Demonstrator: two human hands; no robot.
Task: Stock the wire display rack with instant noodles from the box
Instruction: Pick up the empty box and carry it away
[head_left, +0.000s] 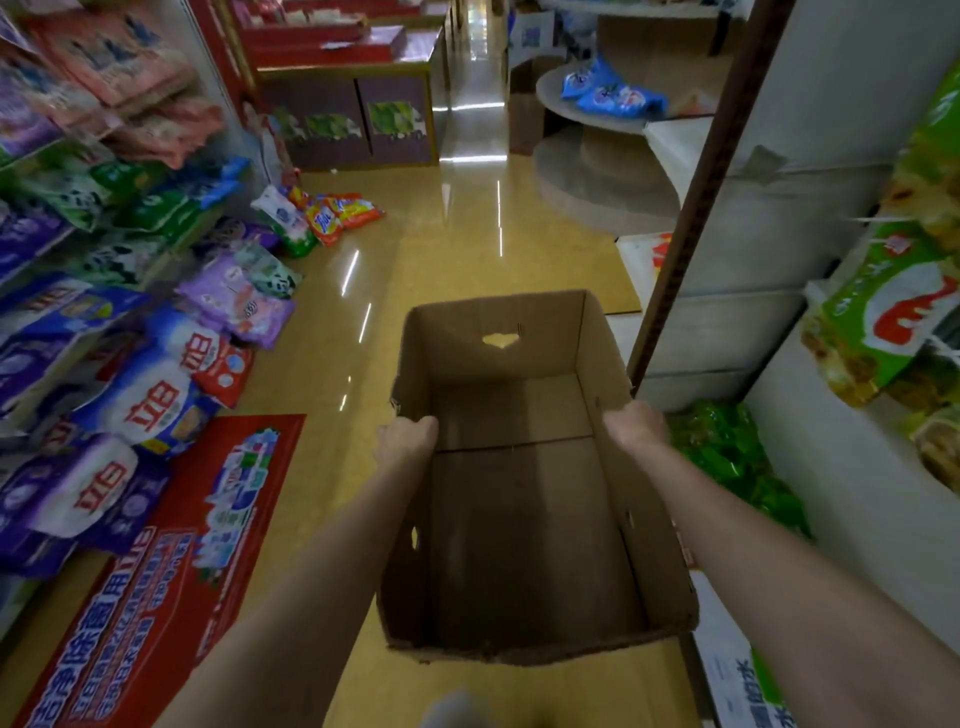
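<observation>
- Cardboard box (519, 519): plain brown corrugated, rectangular, open top, nothing inside; held out in front over the glossy tan tile floor (441, 249). Oval hand-hole cut in the far wall, torn edge on the near rim.
- Left hand (408, 434) grips the left wall's top edge, fingers curled over the rim.
- Right hand (636, 423) grips the right wall's top edge, fingers wrapped over it; fingertips hidden outside the box.
- Green noodle packs (883, 332), shiny plastic, sit on the right-side shelving; wire rack detail too blurred to tell.
- Left shelves: soft plastic detergent bags (156, 395), blue, white, purple.
- Flat red printed carton (171, 561) lies on the floor at left.
</observation>
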